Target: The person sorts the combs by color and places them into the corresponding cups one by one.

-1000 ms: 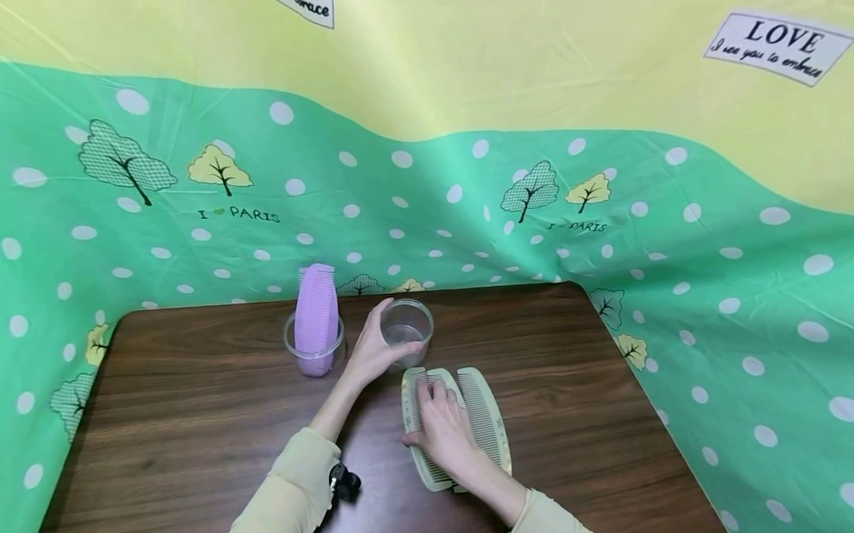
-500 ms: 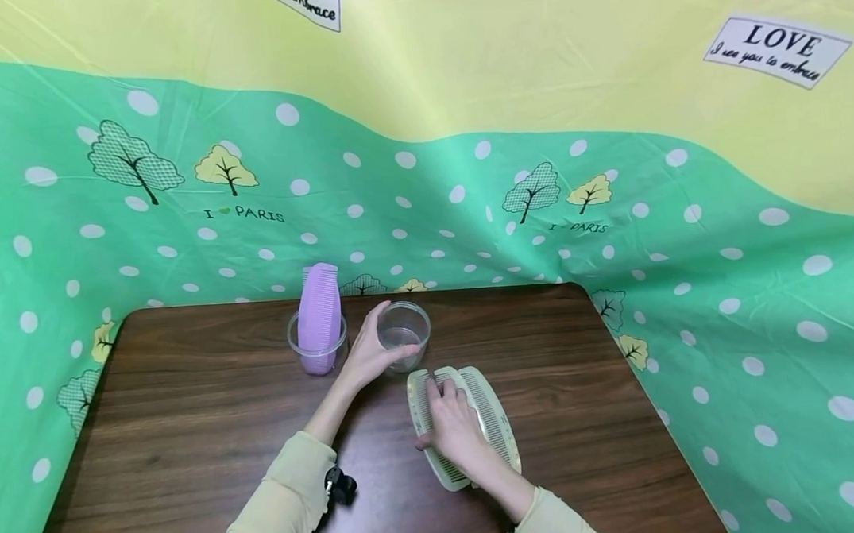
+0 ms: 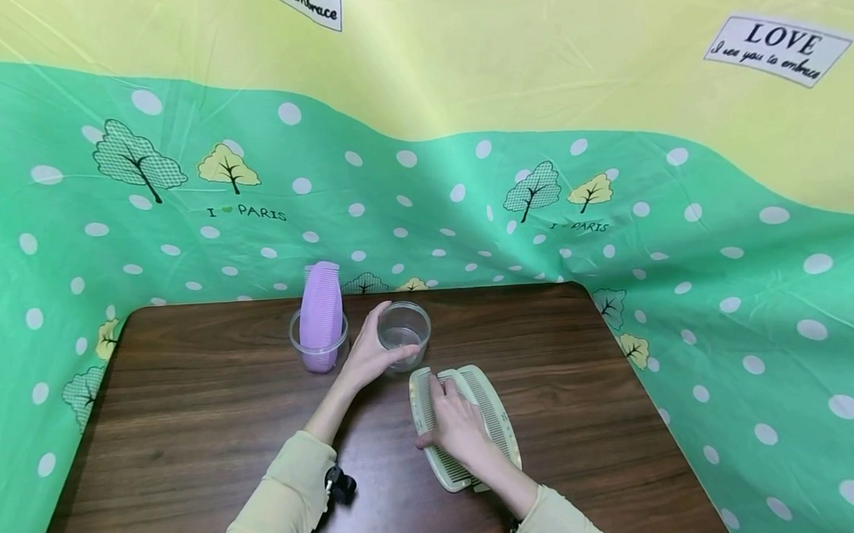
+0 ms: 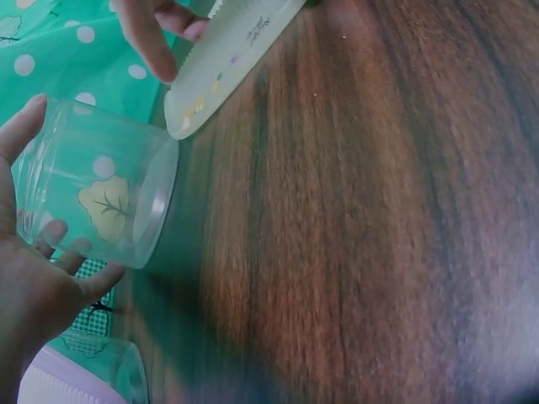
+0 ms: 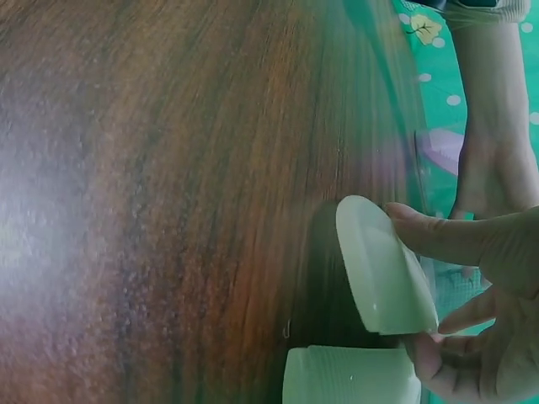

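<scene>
**Right hand on the combs, left hand round the cup**

Two pale green combs [image 3: 470,424] lie side by side on the brown table [image 3: 190,404], their long axes running away from the person and leaning a little to the left at the far end. The right hand [image 3: 459,428] lies on top of them, fingers pointing along that same axis. In the right wrist view the thumb and fingers are curled round the end of one comb [image 5: 383,265], which stands tilted off the table there; the second comb [image 5: 349,376] lies flat just beside it.

Just beyond the far tips of the combs stands an empty clear cup [image 3: 404,333]. The left hand [image 3: 368,356] grips it from the left side, thumb behind and fingers wrapped round the front wall. In the left wrist view the cup [image 4: 97,198] looks tipped, its base end toward the palm, but how far it leans cannot be told.

So the cup sits straight ahead of the right hand, in line with the combs' long axis and near their far ends.

Left of it, close by, a second cup [image 3: 319,349] holds purple combs [image 3: 320,307] standing upright.
</scene>
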The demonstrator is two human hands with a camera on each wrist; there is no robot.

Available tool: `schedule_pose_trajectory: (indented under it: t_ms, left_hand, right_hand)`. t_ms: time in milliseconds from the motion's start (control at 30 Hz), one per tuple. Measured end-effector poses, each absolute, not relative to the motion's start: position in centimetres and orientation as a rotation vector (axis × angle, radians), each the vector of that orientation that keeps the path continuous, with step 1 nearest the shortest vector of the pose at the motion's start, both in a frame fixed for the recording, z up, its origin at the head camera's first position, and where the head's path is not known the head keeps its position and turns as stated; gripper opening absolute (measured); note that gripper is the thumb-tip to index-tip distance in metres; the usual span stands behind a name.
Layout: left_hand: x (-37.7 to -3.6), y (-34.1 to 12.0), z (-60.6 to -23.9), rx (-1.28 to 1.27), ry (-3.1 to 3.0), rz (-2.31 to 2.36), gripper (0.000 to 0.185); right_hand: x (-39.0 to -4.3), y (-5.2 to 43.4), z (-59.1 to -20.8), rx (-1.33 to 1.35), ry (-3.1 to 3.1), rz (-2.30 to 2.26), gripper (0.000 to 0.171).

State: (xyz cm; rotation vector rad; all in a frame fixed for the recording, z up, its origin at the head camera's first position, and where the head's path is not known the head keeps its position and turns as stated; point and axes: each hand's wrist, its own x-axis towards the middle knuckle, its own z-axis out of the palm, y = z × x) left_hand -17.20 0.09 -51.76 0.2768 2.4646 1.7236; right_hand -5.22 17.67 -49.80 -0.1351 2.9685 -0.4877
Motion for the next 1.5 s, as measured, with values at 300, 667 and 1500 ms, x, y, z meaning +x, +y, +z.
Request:
schedule_pose_trajectory:
  t_ms: [300,667,1500]
  left_hand:
    - [-17.3,-0.1,-51.9,0.295,2.484,1.707,0.106]
    - [-17.3,-0.2,-51.8,0.273,2.459,1.69,0.105]
    - [-17.4,-0.1,-51.2,0.256,2.449,1.694,0.104]
  right_hand:
    - [-6.2,18.5,-49.7,-0.086,2.923,-0.61,0.103]
    - [-7.1,20.3,-48.7,-0.158,2.585,-1.016,0.079]
    - [-7.1,23.6,-45.3,-0.28,2.291,-1.395,0.062]
